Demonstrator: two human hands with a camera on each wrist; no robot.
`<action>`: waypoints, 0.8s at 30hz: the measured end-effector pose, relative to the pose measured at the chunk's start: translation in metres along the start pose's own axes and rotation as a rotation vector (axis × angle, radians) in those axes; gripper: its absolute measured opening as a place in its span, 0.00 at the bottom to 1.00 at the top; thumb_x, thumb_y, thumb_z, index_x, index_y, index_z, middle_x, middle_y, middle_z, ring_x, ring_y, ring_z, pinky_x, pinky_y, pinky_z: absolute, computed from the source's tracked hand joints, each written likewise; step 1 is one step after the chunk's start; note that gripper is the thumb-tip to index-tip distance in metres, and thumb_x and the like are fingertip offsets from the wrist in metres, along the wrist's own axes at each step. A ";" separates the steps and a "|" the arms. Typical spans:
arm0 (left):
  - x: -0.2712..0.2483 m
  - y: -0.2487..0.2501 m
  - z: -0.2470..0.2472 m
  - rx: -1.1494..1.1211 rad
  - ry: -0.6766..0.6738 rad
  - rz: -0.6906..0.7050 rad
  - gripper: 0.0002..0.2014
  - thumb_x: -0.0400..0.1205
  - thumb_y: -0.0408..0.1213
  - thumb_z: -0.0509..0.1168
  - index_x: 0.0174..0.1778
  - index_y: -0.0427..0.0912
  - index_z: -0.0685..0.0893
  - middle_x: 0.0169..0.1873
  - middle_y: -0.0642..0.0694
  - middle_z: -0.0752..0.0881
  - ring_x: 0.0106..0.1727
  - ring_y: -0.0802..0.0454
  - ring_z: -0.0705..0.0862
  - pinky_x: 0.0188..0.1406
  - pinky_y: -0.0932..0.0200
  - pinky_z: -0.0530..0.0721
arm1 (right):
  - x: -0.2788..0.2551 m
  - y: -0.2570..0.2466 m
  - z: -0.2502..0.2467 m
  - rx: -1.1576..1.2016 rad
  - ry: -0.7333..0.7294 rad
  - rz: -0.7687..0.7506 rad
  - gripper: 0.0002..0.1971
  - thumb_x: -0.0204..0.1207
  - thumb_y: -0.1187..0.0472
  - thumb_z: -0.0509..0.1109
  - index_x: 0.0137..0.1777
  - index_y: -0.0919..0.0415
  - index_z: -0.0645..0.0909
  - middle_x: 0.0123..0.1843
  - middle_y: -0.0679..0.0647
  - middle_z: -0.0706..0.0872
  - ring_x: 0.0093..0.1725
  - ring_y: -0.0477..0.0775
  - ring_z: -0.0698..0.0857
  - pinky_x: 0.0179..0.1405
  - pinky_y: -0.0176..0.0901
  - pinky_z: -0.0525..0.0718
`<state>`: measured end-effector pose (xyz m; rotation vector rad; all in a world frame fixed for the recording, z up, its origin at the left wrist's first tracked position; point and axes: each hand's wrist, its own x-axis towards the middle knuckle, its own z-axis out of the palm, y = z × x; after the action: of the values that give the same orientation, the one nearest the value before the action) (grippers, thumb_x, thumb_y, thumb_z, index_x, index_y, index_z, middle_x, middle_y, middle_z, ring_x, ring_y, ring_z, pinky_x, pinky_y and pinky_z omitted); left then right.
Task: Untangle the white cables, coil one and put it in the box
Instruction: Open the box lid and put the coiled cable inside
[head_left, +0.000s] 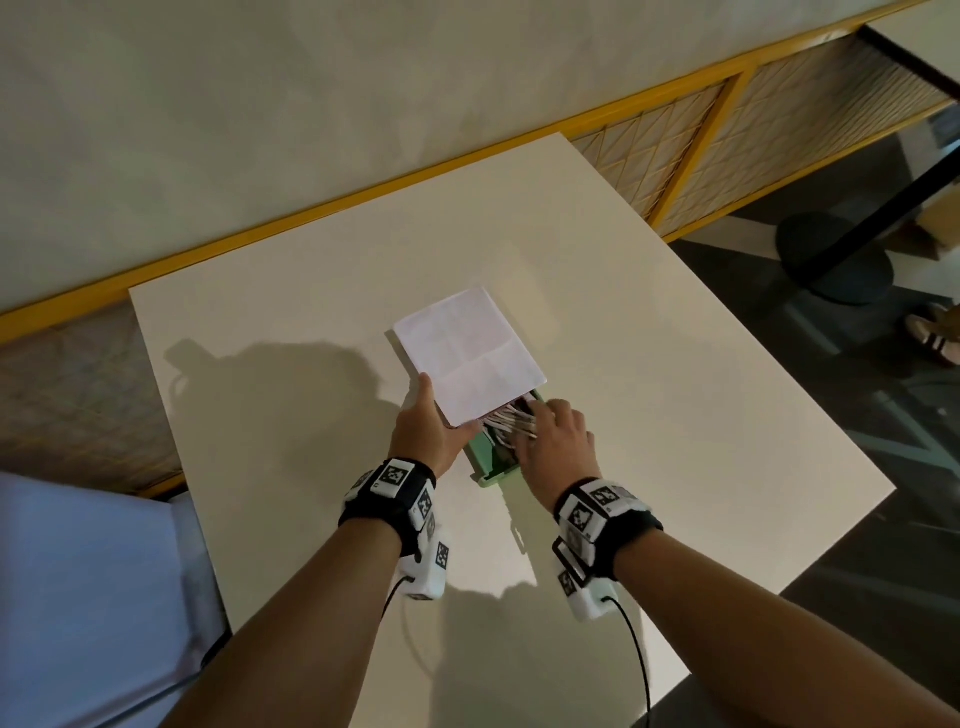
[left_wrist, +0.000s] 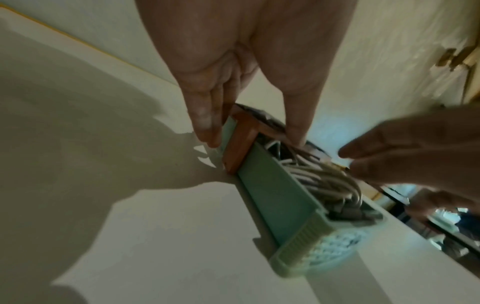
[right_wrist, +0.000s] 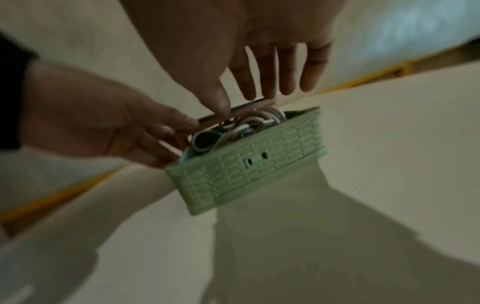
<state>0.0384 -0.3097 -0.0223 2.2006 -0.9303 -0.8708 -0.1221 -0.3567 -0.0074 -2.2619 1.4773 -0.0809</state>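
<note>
Centrally on surface (head_left: 675, 415): left hand (head_left: 423, 431) pinching white lid (head_left: 470, 353) over green box (head_left: 491, 465); right hand (head_left: 553, 441), fingers straight, resting on coiled white cables (head_left: 511, 418) inside.

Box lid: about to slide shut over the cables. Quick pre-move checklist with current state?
1. White cables below the rim of the green box: not ok; loops rise above the side wall in the left wrist view.
2. Lid seated on the box: cannot tell; it covers the far part, the near end is open.
3. Left hand controlling the lid: ok; it holds the lid's near left corner.
4. Right hand clear of the lid's path: not ok; its fingers reach over the cables at the opening.
5. Box steady on the table: ok; it sits flat.
6. Cable coiled neatly: cannot tell; mostly hidden.
</note>
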 end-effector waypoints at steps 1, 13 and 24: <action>0.000 -0.001 -0.005 -0.029 -0.003 -0.014 0.40 0.74 0.49 0.72 0.78 0.40 0.63 0.71 0.38 0.78 0.71 0.41 0.77 0.69 0.49 0.77 | -0.003 0.005 -0.003 0.112 0.017 0.068 0.22 0.79 0.57 0.61 0.72 0.62 0.68 0.69 0.60 0.73 0.68 0.64 0.72 0.66 0.56 0.72; -0.007 -0.001 -0.027 0.295 -0.143 0.245 0.21 0.86 0.34 0.54 0.75 0.31 0.71 0.79 0.33 0.65 0.77 0.40 0.70 0.74 0.54 0.67 | 0.000 -0.013 -0.009 1.144 -0.101 0.830 0.11 0.77 0.72 0.57 0.33 0.63 0.73 0.38 0.64 0.80 0.40 0.63 0.81 0.44 0.55 0.83; -0.003 0.002 -0.024 0.244 -0.061 0.164 0.21 0.82 0.34 0.62 0.72 0.35 0.77 0.75 0.37 0.73 0.70 0.39 0.79 0.70 0.58 0.71 | 0.015 -0.026 -0.007 1.395 -0.093 0.837 0.16 0.75 0.78 0.49 0.41 0.62 0.75 0.36 0.60 0.80 0.34 0.59 0.81 0.39 0.48 0.84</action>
<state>0.0534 -0.3025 -0.0049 2.2689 -1.2861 -0.7861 -0.0956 -0.3631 0.0060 -0.5070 1.4394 -0.5295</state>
